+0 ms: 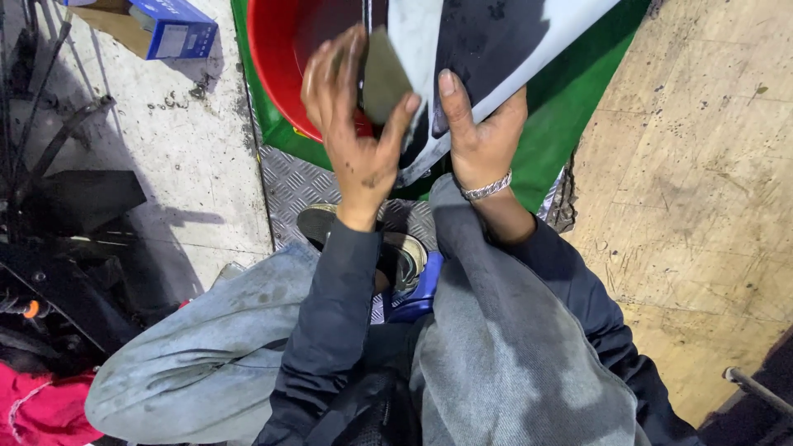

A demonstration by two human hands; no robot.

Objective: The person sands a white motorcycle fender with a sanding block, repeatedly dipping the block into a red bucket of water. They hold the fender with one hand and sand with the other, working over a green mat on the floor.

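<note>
A worn wooden floor (702, 206) filled the right side of the view and a pale concrete floor (178, 165) the left, with a strip of metal tread plate (301, 194) running between them. The person sat low, knees in grey jeans (496, 347) spread wide, one foot in a dark shoe (396, 248) resting on the tread plate. A green sheet (570, 107) lay ahead of the knees, and on it stood a red basin (277, 49). Over the basin was held a curved black and white panel (487, 41), tilted, its lower edge toward the person. The right hand (483, 136), with a silver bracelet (487, 188) at the wrist, gripped the panel from beneath, thumb pressed on its upper face. The left hand (351, 124) was closed on a small olive-grey sanding pad (384, 78), pinched between thumb and fingers and laid against the white part of the panel near its edge. A blue box (173, 29) lay on the concrete at the upper left, well apart from the hands.
</note>
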